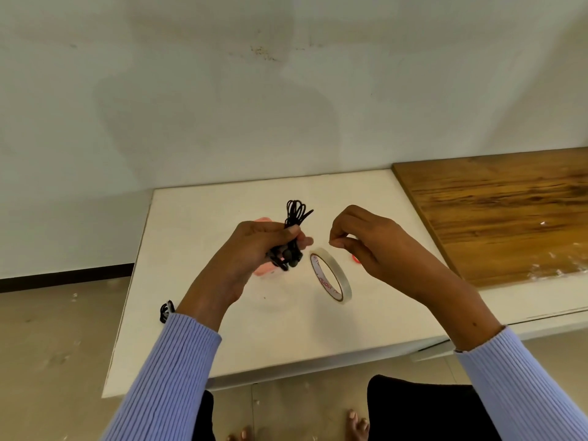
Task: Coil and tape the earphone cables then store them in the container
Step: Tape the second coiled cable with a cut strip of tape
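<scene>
My left hand (pixel 254 246) grips a coiled black earphone cable (pixel 294 214); its loops stick up past my fingers and the earbuds hang below them. A roll of clear tape (pixel 331 275) stands on edge on the white table (pixel 197 218), between my hands. My right hand (pixel 366 240) hovers above and right of the roll, thumb and forefinger pinched together, perhaps on a strip of clear tape that I cannot make out. A clear container with a pink lid (pixel 264 270) sits mostly hidden behind my left hand. A second coiled black earphone cable (pixel 167 310) lies at the table's left edge.
A small red object (pixel 355 258) peeks out behind my right hand. A wooden-topped table (pixel 509 211) adjoins on the right. The white wall rises just behind the table. My knees and bare feet are below the near edge.
</scene>
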Motion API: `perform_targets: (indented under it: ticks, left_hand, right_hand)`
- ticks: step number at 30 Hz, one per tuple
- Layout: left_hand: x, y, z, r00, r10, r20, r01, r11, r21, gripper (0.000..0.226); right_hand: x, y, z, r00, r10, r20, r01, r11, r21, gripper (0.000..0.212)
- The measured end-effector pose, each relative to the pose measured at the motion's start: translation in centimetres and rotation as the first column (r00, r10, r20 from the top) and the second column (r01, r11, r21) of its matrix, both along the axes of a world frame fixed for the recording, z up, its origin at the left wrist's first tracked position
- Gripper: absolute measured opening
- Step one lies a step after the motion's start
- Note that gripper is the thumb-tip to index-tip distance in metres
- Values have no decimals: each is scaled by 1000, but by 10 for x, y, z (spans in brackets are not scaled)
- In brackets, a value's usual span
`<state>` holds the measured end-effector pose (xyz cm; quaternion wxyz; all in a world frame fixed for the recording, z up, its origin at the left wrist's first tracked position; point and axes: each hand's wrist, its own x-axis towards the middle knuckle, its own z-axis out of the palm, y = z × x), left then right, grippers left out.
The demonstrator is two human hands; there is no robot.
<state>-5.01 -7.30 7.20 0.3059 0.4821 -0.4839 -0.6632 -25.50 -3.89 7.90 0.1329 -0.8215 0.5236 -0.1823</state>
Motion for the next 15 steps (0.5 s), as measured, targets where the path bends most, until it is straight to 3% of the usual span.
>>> perform_targets:
  ticks: [2, 9, 13, 15]
  left_hand:
    - [-7, 2, 1, 996, -12, -91, 11, 1000, -9, 19]
    - [-20, 6, 2, 983, -57, -173, 51, 998, -42, 19]
    - [-18, 6, 4, 981, -41, -188, 34, 999, -40, 20]
    - [-17, 6, 6, 981, -22, -192, 18, 1000, -26, 20]
  right_hand:
    - [1, -2, -2, 1000, -1, -16, 1, 1000, -23, 12]
    - [6, -7, -6, 996, -83, -34, 76, 984, -164, 16]
    - [11, -7, -5, 992, -126, 20, 127, 949, -287, 33]
    - [14, -6, -7, 988, -140, 71, 156, 932, -329, 29]
